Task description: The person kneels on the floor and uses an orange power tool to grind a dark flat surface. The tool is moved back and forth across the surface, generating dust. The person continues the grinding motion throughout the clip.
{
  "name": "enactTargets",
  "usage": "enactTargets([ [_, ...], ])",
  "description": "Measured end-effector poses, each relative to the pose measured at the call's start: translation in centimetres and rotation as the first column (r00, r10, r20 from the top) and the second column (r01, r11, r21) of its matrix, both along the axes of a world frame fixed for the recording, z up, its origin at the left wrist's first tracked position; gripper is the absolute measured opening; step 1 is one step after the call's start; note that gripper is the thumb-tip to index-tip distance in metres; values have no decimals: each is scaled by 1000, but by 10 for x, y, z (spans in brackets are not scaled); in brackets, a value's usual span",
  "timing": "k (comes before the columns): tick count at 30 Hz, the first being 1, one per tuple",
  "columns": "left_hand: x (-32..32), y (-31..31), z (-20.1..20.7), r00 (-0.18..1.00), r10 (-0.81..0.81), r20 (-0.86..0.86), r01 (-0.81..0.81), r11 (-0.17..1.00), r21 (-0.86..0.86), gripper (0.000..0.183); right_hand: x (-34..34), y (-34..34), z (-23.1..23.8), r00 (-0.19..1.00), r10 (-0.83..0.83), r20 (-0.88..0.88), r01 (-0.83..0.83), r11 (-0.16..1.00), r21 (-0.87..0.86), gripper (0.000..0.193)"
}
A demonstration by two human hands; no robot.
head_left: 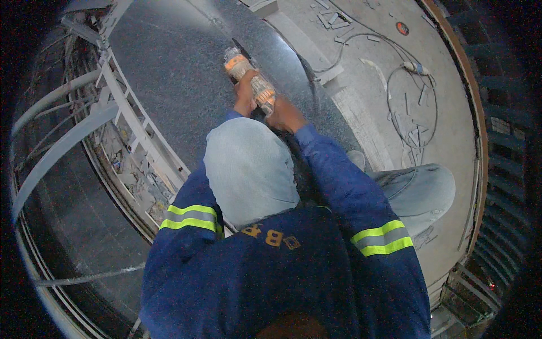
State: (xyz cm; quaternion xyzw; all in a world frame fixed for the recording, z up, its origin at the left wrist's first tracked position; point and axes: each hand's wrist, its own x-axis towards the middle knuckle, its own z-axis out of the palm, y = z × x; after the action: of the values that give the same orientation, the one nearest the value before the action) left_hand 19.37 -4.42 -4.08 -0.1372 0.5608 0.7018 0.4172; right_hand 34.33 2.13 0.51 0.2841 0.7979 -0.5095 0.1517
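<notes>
A dusty orange-and-grey angle grinder (250, 76) is in both my hands, over a dark grey speckled stone slab (169, 85). My left hand (244, 93) is wrapped round the middle of its body. Closer to me, my right hand (286, 114) grips the rear end. At the far end of the tool a dark disc (244, 52) shows edge-on by the slab; whether it touches the stone I cannot tell. A pale streak of dust spreads away from there toward the top of the view. My bent knee (248, 164), in light grey trousers, rises just below the hands.
On the pale floor to the right lies a looping cable (389, 107) with a connector (415, 68). Several offcuts (333, 21) and an orange disc-like piece (402, 28) are scattered there. A metal frame (135, 121) with rubble beside it borders the slab on the left.
</notes>
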Motion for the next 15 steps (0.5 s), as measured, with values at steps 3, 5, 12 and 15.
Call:
enactTargets([
  [3, 0, 6, 8, 1000, -3, 17, 4, 999, -32, 30, 0, 3, 18, 997, 15, 82, -21, 997, 69, 64],
  [5, 0, 6, 4, 1000, -10, 0, 10, 1000, -19, 30, 0, 3, 17, 998, 1, 70, -5, 998, 56, 63],
  [12, -36, 4, -31, 999, -33, -23, 33, 999, -17, 30, -25, 7, -6, 1000, -7, -4, 7, 1000, -15, 62],
  [15, -48, 5, -29, 997, -16, -73, 16, 1000, -6, 30, -40, 8, 0, 1000, 27, 3, -27, 1000, -7, 61],
])
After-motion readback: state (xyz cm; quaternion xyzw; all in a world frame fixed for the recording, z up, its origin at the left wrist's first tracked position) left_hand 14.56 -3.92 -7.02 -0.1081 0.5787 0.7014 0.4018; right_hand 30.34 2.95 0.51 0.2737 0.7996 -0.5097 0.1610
